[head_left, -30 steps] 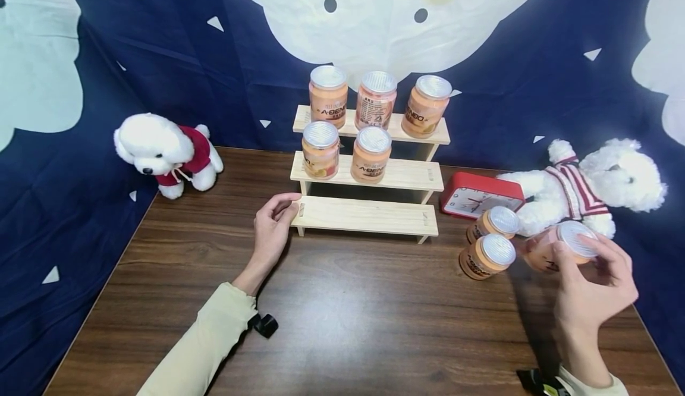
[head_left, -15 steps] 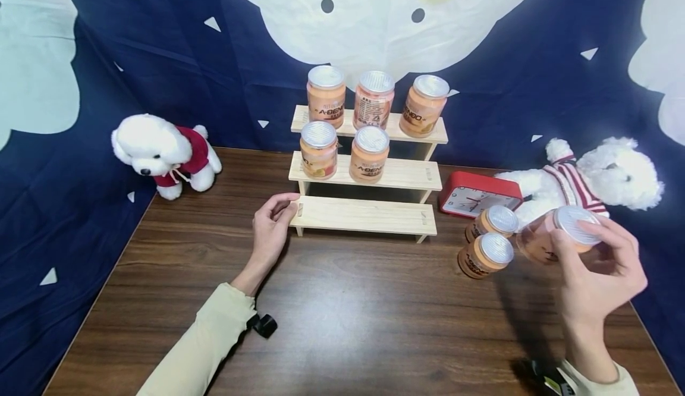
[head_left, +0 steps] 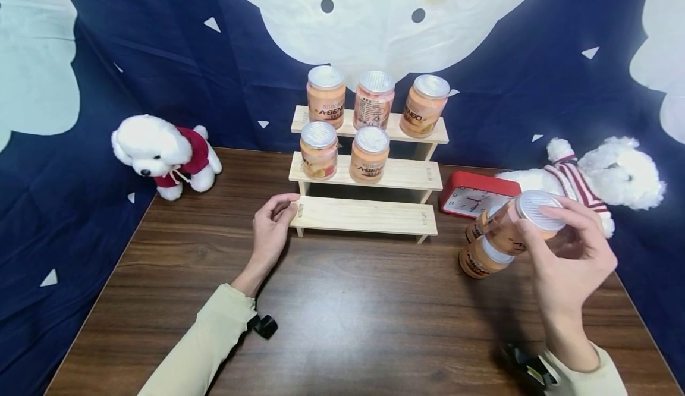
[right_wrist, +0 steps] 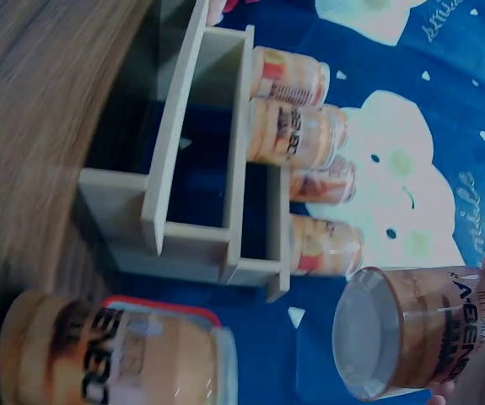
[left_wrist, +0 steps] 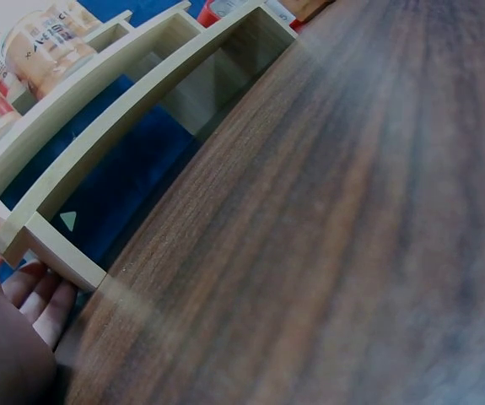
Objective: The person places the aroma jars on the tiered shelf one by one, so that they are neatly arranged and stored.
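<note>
Got an orange, clear-walled round jar with a silver ridged lid [head_left: 511, 229] up in my right hand [head_left: 575, 259].
From my end, I see the right thumb and fingers pinching it around the lid, base clear of the dark brown wood-grain table [head_left: 348, 301]. Two matching jars [head_left: 475, 262] stand left of that hand, partly behind the held one, and a red boxy clock [head_left: 459, 200] sits just beyond them. My left hand [head_left: 272, 229] pinches the near end of the pale three-tier wooden shelf [head_left: 364, 214]; five more jars [head_left: 369, 169] sit on the tiers beyond it.
</note>
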The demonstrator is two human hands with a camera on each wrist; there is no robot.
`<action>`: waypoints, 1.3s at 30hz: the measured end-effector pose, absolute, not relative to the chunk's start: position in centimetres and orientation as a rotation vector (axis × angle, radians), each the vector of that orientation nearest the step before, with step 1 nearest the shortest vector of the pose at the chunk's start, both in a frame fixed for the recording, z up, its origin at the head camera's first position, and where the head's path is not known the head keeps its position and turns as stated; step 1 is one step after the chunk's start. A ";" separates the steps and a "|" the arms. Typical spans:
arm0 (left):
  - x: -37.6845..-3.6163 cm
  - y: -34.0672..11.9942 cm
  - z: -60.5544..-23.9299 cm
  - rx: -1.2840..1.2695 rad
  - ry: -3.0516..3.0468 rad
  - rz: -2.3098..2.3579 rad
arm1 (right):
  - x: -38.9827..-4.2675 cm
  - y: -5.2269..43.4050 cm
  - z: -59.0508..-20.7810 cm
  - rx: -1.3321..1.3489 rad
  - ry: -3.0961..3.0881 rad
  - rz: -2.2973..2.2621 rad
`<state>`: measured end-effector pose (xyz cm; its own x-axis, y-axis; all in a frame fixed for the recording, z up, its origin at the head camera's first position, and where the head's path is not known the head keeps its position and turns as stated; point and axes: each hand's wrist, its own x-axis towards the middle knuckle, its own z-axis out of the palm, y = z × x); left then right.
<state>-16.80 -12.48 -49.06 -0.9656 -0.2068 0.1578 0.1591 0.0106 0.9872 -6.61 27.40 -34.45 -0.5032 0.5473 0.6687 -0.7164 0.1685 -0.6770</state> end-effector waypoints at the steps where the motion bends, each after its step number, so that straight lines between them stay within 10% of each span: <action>1: -16.8 -12.5 -49.1 0.047 -2.031 -2.043 | -6.7 27.2 -34.4 0.177 -1.439 1.548; 39: -16.7 -12.4 -49.0 0.052 -2.024 -2.058 | -11.9 22.0 -34.7 0.173 -1.856 1.573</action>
<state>-16.71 -12.38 -48.95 -0.9672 -0.2041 0.1513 0.1546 -0.0005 0.9880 -11.94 22.02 -34.75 -0.7543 0.3214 0.5726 -0.5120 0.2581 -0.8193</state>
